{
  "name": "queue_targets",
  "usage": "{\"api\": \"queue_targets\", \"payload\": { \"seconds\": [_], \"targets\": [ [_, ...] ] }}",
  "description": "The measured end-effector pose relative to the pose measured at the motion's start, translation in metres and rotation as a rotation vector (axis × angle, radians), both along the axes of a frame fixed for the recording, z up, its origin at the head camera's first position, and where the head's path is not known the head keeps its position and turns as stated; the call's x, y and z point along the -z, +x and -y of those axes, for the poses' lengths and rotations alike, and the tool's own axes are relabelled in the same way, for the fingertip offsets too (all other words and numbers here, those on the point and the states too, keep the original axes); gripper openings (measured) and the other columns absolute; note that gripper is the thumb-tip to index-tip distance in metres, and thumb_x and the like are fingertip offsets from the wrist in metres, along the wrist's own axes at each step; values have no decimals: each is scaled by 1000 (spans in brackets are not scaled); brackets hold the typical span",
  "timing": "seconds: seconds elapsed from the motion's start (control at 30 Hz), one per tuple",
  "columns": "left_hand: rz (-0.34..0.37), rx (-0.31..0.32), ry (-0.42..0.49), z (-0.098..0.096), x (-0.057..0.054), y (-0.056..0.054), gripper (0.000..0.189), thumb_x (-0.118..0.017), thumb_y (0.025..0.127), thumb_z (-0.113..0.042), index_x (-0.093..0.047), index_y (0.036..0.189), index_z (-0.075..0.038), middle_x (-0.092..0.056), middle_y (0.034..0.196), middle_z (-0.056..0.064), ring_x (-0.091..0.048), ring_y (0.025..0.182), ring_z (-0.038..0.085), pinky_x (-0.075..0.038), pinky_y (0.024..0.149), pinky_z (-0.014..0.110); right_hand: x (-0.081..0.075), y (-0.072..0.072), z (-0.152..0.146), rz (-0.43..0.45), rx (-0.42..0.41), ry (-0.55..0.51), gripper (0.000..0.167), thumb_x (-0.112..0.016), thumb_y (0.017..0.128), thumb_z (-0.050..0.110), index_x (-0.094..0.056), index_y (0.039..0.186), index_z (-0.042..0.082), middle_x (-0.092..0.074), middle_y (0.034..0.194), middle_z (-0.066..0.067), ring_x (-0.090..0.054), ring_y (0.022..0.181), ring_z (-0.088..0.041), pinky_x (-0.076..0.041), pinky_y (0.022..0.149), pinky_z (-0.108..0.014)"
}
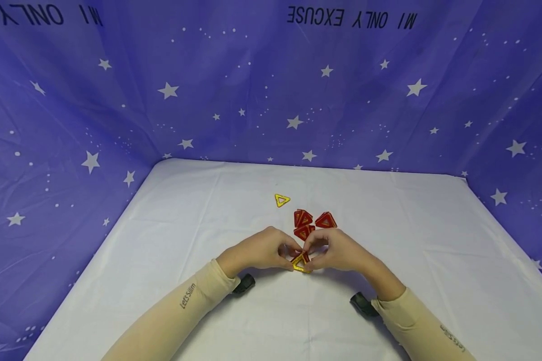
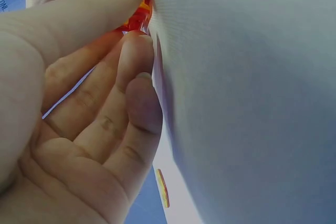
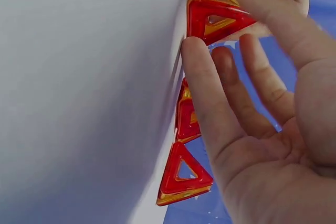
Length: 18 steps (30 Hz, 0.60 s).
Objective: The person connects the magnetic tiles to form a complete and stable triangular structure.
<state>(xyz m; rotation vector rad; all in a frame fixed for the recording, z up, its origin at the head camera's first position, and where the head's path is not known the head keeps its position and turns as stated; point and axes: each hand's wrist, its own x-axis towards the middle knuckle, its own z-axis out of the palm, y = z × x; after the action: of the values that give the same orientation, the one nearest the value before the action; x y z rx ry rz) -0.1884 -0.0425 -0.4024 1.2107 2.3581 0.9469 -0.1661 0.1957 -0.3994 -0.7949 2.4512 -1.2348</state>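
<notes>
Low over the white cloth, both hands meet at a small pyramid of red and yellow triangular magnetic tiles (image 1: 302, 271). The left hand (image 1: 263, 248) pinches its left side, with the thumb across a yellow part in the left wrist view. The right hand (image 1: 343, 250) grips the other side. In the right wrist view its thumb lies near the yellow tile, and the index fingertip touches the lower edge of a red tile (image 3: 197, 22). Fingers cover part of the pyramid in every view.
Just beyond the hands stand red tile pyramids (image 1: 326, 220), some close together. A loose yellow triangle tile (image 1: 277, 201) lies farther back to the left. The white-clothed table (image 1: 198, 200) is bounded by purple star-printed curtains (image 1: 253, 100).
</notes>
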Motion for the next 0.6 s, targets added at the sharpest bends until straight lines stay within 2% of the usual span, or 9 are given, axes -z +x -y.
{"api": "queue_targets", "payload": {
  "seconds": [0.3,0.47,0.6],
  "targets": [
    [15,-12,15,0,-1,0,32,-89,79,-11,-77,109,-12,-71,92,-6,-63,71,6,-52,65,21,3,-2,-1,12,-10,-7,23,-89,78,14,-72,93,9,-69,91,0,-68,91,-21,-55,84,-38],
    [26,-13,17,0,0,0,33,-90,77,-12,-76,107,-12,-71,93,-2,-62,70,5,-51,64,22,1,0,0,71,8,5,24,-88,78,12,-70,92,7,-69,87,-2,-69,81,-19,-56,70,-31],
    [27,-21,5,0,1,1,45,-91,75,-15,-73,116,-9,-70,99,-2,-62,69,5,-51,63,21,-2,2,1,101,31,56,30,-92,73,15,-68,88,7,-67,80,-2,-66,72,-17,-54,63,-28]
  ]
}}
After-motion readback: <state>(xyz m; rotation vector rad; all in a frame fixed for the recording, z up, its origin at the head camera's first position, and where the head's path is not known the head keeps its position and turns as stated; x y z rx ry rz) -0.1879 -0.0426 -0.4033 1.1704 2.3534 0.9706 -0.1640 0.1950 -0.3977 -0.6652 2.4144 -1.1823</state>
